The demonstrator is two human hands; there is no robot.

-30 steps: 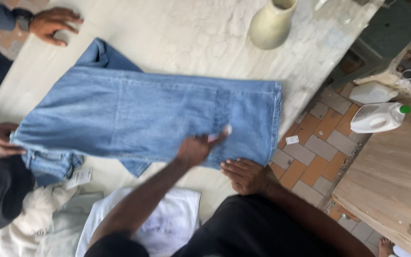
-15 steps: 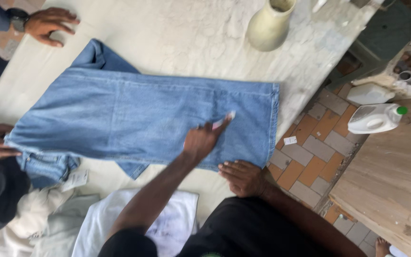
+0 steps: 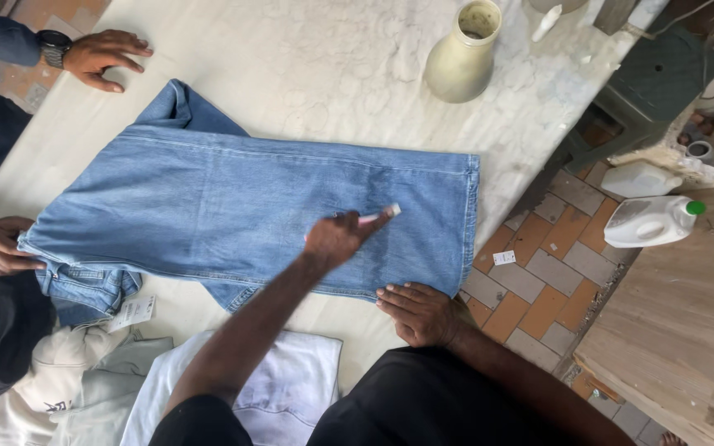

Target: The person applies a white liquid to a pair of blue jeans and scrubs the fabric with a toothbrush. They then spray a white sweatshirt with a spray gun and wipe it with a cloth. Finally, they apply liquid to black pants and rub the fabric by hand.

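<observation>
Blue jeans (image 3: 233,211) are spread flat on the pale surface (image 3: 307,58), long axis running left to right. The left hand (image 3: 339,238) is closed on a small white-tipped stick (image 3: 380,215) over the hem end. The right hand (image 3: 421,312) is pressed open and flat just beside the near edge.

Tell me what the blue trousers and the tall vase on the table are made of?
The blue trousers look like denim cloth: faded blue weave, stitched seams, with a darker damp-looking patch near the left hand. The vase looks like glazed pottery, pale and smooth, though it could be plastic. The table seems to be whitish stone.
</observation>
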